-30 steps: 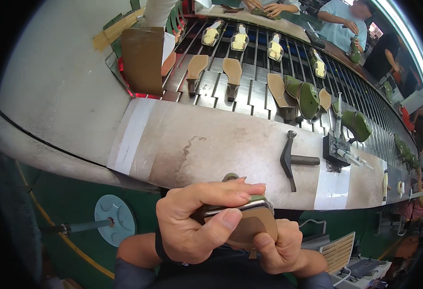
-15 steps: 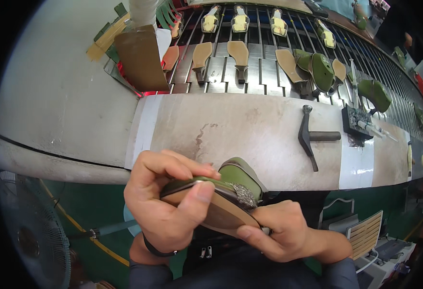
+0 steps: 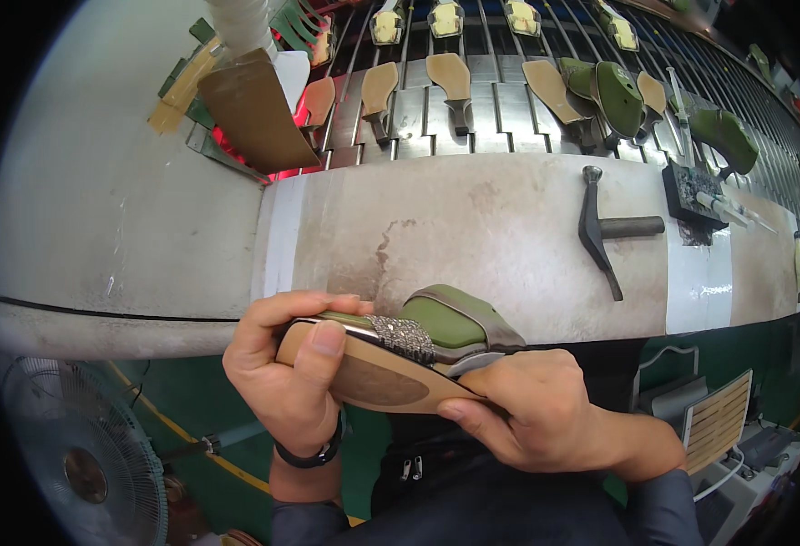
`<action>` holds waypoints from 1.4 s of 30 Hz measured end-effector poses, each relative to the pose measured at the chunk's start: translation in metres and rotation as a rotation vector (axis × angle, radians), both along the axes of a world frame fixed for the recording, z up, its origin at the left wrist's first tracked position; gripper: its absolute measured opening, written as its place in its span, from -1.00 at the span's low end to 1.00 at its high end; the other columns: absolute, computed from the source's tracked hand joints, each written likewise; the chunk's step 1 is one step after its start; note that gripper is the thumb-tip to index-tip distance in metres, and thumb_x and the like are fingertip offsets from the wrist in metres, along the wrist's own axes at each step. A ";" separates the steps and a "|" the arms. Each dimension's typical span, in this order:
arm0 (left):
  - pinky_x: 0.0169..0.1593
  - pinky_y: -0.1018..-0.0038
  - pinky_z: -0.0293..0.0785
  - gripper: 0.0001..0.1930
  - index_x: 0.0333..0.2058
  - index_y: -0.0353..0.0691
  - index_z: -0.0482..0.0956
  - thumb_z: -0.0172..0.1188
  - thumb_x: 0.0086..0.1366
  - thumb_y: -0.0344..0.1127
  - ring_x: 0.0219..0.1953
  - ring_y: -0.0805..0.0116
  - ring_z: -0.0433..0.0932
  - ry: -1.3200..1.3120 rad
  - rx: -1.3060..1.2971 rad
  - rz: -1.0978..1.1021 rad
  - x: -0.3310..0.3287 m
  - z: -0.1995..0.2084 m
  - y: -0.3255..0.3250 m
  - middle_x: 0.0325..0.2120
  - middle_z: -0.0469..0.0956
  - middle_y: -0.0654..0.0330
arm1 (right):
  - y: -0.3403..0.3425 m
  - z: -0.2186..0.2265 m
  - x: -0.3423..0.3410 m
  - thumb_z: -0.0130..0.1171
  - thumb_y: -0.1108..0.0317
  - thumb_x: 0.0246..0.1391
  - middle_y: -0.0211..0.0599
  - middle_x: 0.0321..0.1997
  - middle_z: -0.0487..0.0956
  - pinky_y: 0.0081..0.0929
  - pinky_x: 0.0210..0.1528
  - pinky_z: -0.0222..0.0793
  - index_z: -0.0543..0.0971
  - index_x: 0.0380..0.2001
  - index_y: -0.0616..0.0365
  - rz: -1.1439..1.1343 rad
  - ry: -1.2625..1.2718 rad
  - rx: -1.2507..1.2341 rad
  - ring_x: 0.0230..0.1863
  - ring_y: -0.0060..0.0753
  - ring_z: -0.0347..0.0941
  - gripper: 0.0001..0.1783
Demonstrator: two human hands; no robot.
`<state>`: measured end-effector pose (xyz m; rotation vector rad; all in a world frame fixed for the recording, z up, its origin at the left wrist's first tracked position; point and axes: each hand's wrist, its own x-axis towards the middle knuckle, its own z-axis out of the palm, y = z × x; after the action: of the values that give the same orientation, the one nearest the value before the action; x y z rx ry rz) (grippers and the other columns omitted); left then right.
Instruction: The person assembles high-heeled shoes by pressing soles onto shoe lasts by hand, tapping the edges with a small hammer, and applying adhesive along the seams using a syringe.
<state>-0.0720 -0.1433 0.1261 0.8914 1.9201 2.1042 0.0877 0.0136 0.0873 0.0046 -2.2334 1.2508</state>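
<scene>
A sandal on a green shoe last (image 3: 445,329) is held over the table's near edge, tilted with its tan sole (image 3: 377,373) toward me. A glittering strap (image 3: 403,336) crosses it and a dark brown band runs round the last's heel end. My left hand (image 3: 295,369) is closed on the toe end, thumb on the sole and fingers over the upper side. My right hand (image 3: 536,409) is closed round the sole's narrow end; its fingertips are partly hidden. Between the sole and the last's heel end a gap shows near my right hand.
A hammer (image 3: 593,227) lies on the worktable (image 3: 482,237), with a black block (image 3: 694,196) and syringes to its right. Beyond runs a slatted metal conveyor (image 3: 491,114) carrying heeled soles (image 3: 449,77) and green lasts (image 3: 618,100). A fan (image 3: 86,473) stands lower left.
Both hands have turned the sandal so more of its side and strap show. The toe end has moved left, and my left fingers have shifted back along it. The view has also shifted.
</scene>
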 end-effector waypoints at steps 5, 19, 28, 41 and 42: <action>-0.03 0.24 0.70 -0.78 -0.08 -0.40 0.57 0.30 0.36 -0.43 -0.19 0.10 0.76 -0.008 0.027 0.000 -0.004 -0.003 0.000 -0.27 0.71 -0.12 | 0.002 -0.005 -0.013 0.43 0.32 0.18 -0.25 -0.62 0.52 -0.25 -0.58 0.38 0.56 -0.44 0.17 -0.030 0.031 0.021 -0.64 -0.14 0.49 -0.75; 0.34 0.10 0.43 -0.55 -0.08 -0.38 0.58 0.42 0.31 -0.09 0.26 -0.04 0.53 0.292 -0.064 -0.330 0.000 0.025 0.037 0.18 0.51 -0.28 | 0.041 0.063 -0.025 0.63 0.29 -0.21 -0.12 -0.22 0.68 -0.27 -0.15 0.57 0.63 -0.06 0.24 -0.047 0.016 0.144 -0.23 -0.06 0.66 -0.40; 0.46 0.07 0.21 -0.33 0.10 -0.37 0.54 -0.32 0.66 0.18 0.40 0.01 0.40 -0.486 0.122 -0.463 -0.024 -0.098 0.064 0.27 0.50 -0.18 | 0.118 0.017 0.033 0.20 0.16 0.37 -0.16 -0.08 0.70 -0.42 0.07 0.57 0.58 0.05 0.37 -0.380 -0.136 -0.785 -0.09 -0.33 0.68 -0.56; -0.14 0.43 0.54 -0.12 -0.26 -0.39 0.66 -0.41 0.61 0.35 -0.30 0.31 0.64 0.194 -0.137 -0.445 -0.063 -0.076 0.079 -0.34 0.69 0.02 | 0.037 -0.014 0.042 0.52 0.43 0.01 -0.09 0.01 0.67 -0.31 -0.15 0.57 0.56 0.19 0.22 -0.361 -0.281 0.120 -0.06 -0.20 0.65 -0.36; -0.43 0.54 0.33 -0.28 -0.36 -0.37 0.66 -0.16 0.63 0.22 -0.52 0.53 0.51 0.134 -0.029 -0.439 -0.058 -0.082 0.086 -0.53 0.59 0.20 | 0.033 0.009 0.028 0.52 0.44 -0.01 -0.12 -0.06 0.67 -0.30 -0.21 0.55 0.59 0.15 0.21 -0.326 -0.324 0.057 -0.16 -0.18 0.64 -0.39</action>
<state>-0.1304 -0.0573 0.0437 1.3347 1.6152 1.7936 0.1155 0.0468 0.0960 -0.5547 -2.4144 1.0665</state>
